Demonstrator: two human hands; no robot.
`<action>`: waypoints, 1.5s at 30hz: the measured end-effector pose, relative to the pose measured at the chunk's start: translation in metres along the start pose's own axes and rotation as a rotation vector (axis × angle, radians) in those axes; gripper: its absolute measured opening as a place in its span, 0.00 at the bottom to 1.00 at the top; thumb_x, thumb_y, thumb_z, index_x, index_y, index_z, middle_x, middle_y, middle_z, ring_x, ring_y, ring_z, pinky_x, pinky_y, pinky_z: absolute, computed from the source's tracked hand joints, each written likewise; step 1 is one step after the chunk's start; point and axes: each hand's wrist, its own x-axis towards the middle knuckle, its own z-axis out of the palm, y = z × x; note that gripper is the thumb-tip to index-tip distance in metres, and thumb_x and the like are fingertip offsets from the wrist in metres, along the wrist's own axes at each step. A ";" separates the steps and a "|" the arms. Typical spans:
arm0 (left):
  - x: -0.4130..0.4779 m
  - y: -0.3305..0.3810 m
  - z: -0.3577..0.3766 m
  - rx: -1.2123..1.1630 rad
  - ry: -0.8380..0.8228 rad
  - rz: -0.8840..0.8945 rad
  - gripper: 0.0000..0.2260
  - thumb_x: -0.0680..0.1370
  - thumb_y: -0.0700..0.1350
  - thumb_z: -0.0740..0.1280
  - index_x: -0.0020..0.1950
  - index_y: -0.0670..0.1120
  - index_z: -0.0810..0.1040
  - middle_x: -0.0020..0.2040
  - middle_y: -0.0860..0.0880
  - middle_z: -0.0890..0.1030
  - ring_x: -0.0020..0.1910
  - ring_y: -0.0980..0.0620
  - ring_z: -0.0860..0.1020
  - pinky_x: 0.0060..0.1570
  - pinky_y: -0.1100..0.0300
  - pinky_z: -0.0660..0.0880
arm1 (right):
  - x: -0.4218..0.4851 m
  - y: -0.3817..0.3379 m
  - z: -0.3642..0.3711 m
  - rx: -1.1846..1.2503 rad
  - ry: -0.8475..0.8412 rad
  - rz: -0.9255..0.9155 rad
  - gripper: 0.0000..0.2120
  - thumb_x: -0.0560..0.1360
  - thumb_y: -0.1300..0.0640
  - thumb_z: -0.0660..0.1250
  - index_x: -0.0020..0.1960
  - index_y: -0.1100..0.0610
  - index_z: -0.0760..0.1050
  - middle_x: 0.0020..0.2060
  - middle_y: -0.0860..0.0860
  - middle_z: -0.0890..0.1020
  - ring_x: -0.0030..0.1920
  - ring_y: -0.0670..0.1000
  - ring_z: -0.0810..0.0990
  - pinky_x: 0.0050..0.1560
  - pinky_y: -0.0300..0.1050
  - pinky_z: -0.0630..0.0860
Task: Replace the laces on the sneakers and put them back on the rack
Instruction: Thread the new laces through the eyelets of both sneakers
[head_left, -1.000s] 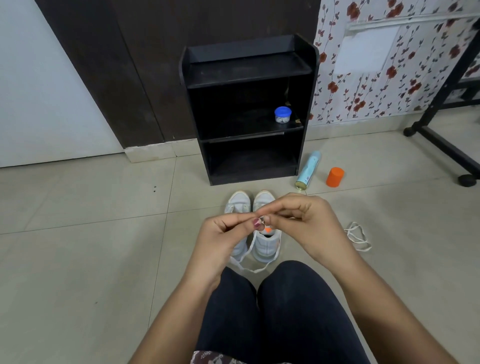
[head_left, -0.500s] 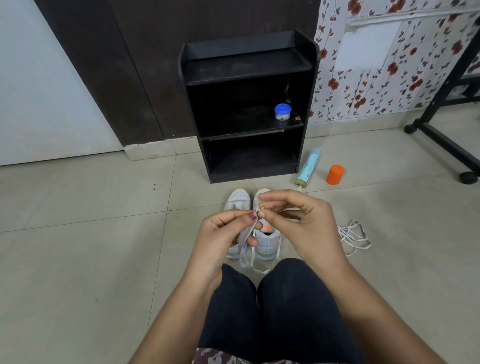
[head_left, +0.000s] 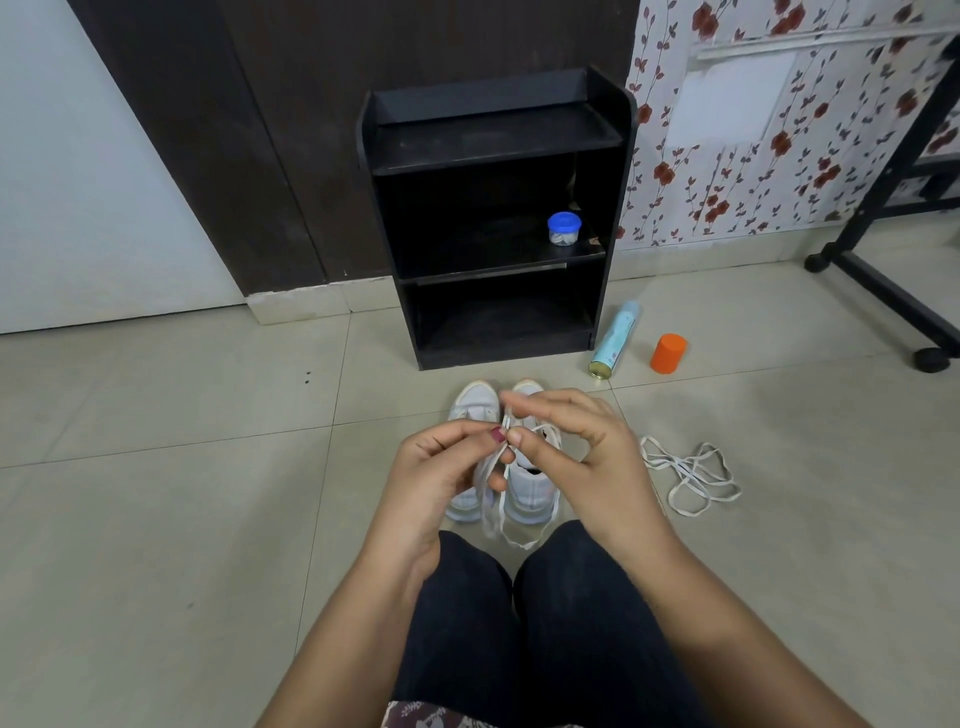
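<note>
Two white sneakers (head_left: 475, 405) stand side by side on the tiled floor, toes toward the black rack (head_left: 493, 218), partly hidden by my hands. My left hand (head_left: 436, 467) and my right hand (head_left: 576, 452) meet above the right sneaker. Both pinch a white lace (head_left: 493, 512) at the fingertips. The lace hangs down in a loop to the floor between my knees. A second white lace (head_left: 685, 475) lies loose in a tangle on the floor to the right.
A small jar with a blue lid (head_left: 564, 228) stands on the rack's middle shelf. A light blue spray can (head_left: 615, 338) lies beside the rack, with an orange cap (head_left: 668, 353) next to it. A black wheeled stand (head_left: 883, 291) is at the right.
My hands have lifted slightly and the right fingers have spread. More of the lace now hangs from my fingertips in a longer loop.
</note>
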 end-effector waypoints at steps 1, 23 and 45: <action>0.001 0.000 -0.001 0.003 -0.006 0.000 0.05 0.74 0.39 0.69 0.42 0.40 0.83 0.35 0.43 0.82 0.28 0.52 0.76 0.36 0.63 0.76 | 0.000 -0.002 -0.001 0.096 -0.035 0.066 0.14 0.73 0.59 0.71 0.57 0.49 0.82 0.51 0.48 0.81 0.57 0.45 0.77 0.58 0.36 0.73; 0.050 -0.009 -0.010 0.315 -0.054 0.083 0.12 0.81 0.38 0.59 0.39 0.42 0.76 0.30 0.48 0.70 0.26 0.54 0.69 0.30 0.67 0.69 | 0.040 0.039 -0.027 0.476 0.099 0.330 0.10 0.82 0.65 0.51 0.46 0.59 0.68 0.25 0.48 0.66 0.24 0.43 0.62 0.28 0.38 0.61; 0.112 0.065 -0.026 0.789 -0.205 0.266 0.11 0.82 0.50 0.59 0.53 0.48 0.80 0.54 0.52 0.80 0.56 0.56 0.77 0.56 0.66 0.70 | 0.161 -0.070 -0.039 0.167 -0.218 0.016 0.08 0.81 0.58 0.58 0.50 0.54 0.76 0.52 0.49 0.84 0.56 0.46 0.81 0.60 0.45 0.75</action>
